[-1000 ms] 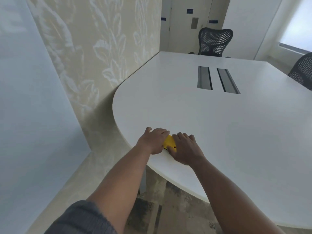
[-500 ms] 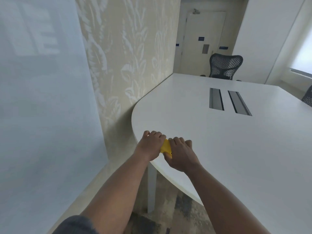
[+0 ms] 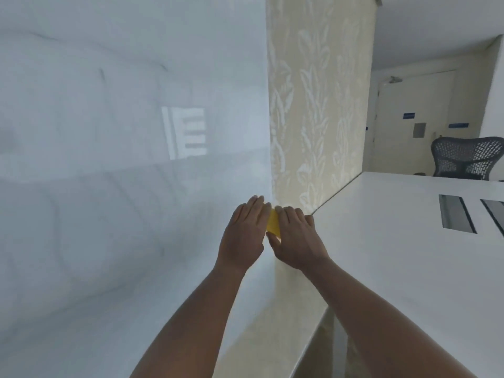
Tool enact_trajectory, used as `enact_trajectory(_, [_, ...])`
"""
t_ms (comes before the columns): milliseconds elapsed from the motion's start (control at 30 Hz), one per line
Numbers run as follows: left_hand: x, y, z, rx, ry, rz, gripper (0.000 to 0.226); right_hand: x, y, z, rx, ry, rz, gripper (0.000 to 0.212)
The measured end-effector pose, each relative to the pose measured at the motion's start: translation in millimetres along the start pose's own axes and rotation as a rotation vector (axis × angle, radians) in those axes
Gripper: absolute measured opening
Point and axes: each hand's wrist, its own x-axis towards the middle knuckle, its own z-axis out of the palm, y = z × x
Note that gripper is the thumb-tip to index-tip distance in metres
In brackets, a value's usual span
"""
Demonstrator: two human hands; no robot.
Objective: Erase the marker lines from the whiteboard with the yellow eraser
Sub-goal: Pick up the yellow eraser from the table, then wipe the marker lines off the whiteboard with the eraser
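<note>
The yellow eraser (image 3: 272,224) shows as a narrow strip between my two hands, raised in the air near the whiteboard's right edge. My left hand (image 3: 244,236) covers its left side with fingers extended. My right hand (image 3: 296,238) holds its right side. The whiteboard (image 3: 109,173) fills the left half of the view; faint dark marker lines cross it, blurred by motion. Most of the eraser is hidden by my hands.
A cream wall (image 3: 313,118) with a leaf pattern stands right of the whiteboard. The white table (image 3: 395,255) runs along the right, with two cable slots (image 3: 455,215). A black mesh chair (image 3: 467,156) and a door (image 3: 417,121) are at the back.
Both hands have lifted the eraser off the table edge and carried it up and left toward the whiteboard. My view has turned left, so the whiteboard now fills more of it.
</note>
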Motion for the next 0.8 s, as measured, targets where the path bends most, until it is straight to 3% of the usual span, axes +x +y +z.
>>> enact_trajectory(133, [-12,-52,-60,0.129,0.234,-0.083,0.055,37,-79,-28,0.156,0.199,0.023,0.057])
enact_trajectory(300, [-39,-101,-136,0.295,0.337,-0.258,0.053,70,-167,-60,0.358,0.323,-0.066,0.057])
enact_trajectory(533, [-85,-153,-229,0.510,0.262,-0.374,0.069,107,-259,-94,0.557,0.416,-0.204,0.061])
enact_trajectory(800, [-147,-186,-323,0.740,0.194,-0.409,0.069,115,-347,-125,0.678,0.493,-0.361,0.064])
